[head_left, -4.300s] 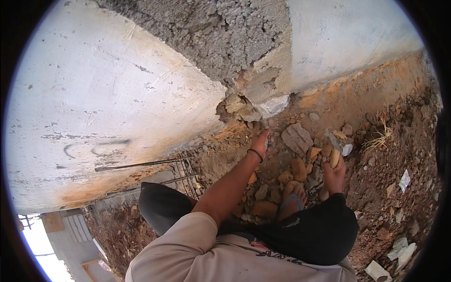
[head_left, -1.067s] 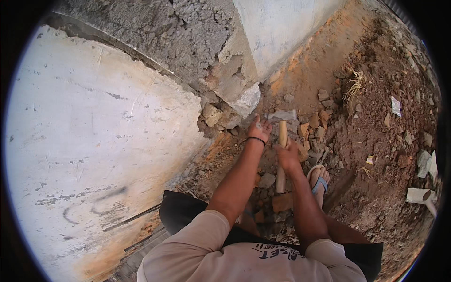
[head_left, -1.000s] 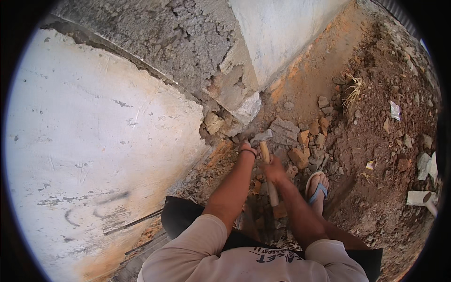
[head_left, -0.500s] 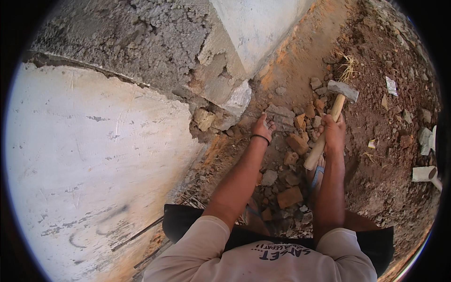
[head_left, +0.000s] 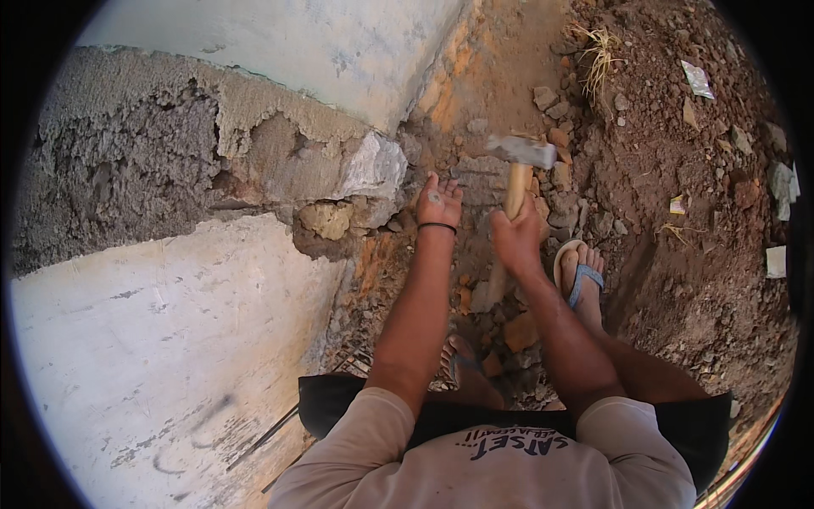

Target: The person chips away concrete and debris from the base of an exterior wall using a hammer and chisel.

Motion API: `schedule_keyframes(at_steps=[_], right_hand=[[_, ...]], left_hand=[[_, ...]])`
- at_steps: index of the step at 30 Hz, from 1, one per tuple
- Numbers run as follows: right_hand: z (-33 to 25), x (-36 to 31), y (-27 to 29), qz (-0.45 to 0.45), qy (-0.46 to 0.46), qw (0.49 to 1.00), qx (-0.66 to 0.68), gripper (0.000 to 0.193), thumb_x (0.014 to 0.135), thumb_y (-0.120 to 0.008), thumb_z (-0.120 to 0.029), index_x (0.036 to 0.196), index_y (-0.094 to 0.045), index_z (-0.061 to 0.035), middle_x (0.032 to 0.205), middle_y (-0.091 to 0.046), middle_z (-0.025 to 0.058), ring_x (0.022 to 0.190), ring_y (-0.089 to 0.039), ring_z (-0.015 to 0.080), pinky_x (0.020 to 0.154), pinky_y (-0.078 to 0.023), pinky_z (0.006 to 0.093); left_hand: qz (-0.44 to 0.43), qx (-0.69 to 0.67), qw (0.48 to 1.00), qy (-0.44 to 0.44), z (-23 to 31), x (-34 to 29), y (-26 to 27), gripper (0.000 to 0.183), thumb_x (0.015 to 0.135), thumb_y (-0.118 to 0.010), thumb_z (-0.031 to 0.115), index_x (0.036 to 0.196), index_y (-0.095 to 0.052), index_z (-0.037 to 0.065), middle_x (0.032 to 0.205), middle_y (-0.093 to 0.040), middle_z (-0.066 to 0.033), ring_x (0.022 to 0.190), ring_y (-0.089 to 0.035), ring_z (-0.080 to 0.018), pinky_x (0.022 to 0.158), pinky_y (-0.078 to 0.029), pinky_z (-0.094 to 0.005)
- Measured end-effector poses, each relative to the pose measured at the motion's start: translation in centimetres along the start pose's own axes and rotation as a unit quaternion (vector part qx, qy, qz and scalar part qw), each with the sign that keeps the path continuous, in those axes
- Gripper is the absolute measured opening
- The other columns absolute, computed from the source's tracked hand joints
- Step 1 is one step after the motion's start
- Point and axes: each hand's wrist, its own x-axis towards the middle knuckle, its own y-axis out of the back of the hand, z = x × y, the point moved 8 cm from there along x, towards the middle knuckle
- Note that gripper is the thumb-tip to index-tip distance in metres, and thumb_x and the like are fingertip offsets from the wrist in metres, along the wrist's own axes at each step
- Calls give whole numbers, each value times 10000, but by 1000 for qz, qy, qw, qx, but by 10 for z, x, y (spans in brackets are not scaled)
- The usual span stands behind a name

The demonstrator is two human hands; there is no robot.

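Note:
My right hand (head_left: 517, 237) is wrapped round the wooden handle of a hammer (head_left: 517, 188), whose grey metal head is raised and slightly blurred. The handle's lower end reaches down below the hand over the rubble. To its left, my left hand (head_left: 440, 202) is turned palm up with its fingers stretched out, and a dark band circles the wrist. A small grey patch shows on that palm; whether it is dust or a chip I cannot tell. Just left of this hand, a pale broken block (head_left: 376, 167) juts from the wall's corner.
A rough concrete ledge (head_left: 170, 136) runs above a whitewashed wall (head_left: 153, 331) on the left. Broken bricks and stones (head_left: 520, 332) lie between my sandalled feet (head_left: 583, 276). Loose brown soil (head_left: 678, 187) slopes along the right, with dry grass (head_left: 600, 55) and scraps of litter (head_left: 697, 80).
The hammer has swung left, closer to my left hand. My left hand's fingers have straightened from a curl. The view has shifted, and my right foot shows more fully.

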Motion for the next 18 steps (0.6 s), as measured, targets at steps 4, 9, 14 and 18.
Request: schedule_keyframes(at_steps=[4, 9, 14, 18], right_hand=[[18, 3, -43, -149, -84, 985, 12, 412, 866, -635, -70, 1243, -486, 9, 785, -568, 83, 514, -545, 144, 450, -463, 310], [-118, 65, 70, 76, -4, 977, 199, 200, 903, -625, -36, 1027, -467, -31, 727, -530, 41, 510, -514, 113, 470, -471, 294], [-135, 78, 117, 278, 116, 900, 316, 216, 919, -593, -16, 1021, -404, -41, 750, -512, 63, 557, -532, 131, 488, -486, 313], [-11, 9, -50, -201, -97, 974, -39, 452, 845, -670, -131, 1252, -526, 2, 831, -563, 108, 850, -602, 289, 820, -496, 454]], left_hand=[[57, 15, 998, -20, 17, 8, 16, 561, 1032, -577, 332, 1489, -332, 115, 1192, -474, -93, 963, -477, -241, 887, -429, -434], [-6, -74, 997, -8, 23, 15, 5, 462, 1039, -567, 342, 1407, -405, 115, 1199, -496, -78, 972, -494, -236, 873, -421, -444], [27, -53, 998, -35, 17, 8, -9, 594, 1035, -555, 395, 1520, -323, 143, 1403, -430, -67, 1201, -454, -236, 1007, -367, -431], [47, -57, 997, -26, 19, 12, -5, 605, 1031, -562, 385, 1513, -321, 110, 1444, -414, -67, 1250, -440, -243, 1030, -358, -424]])
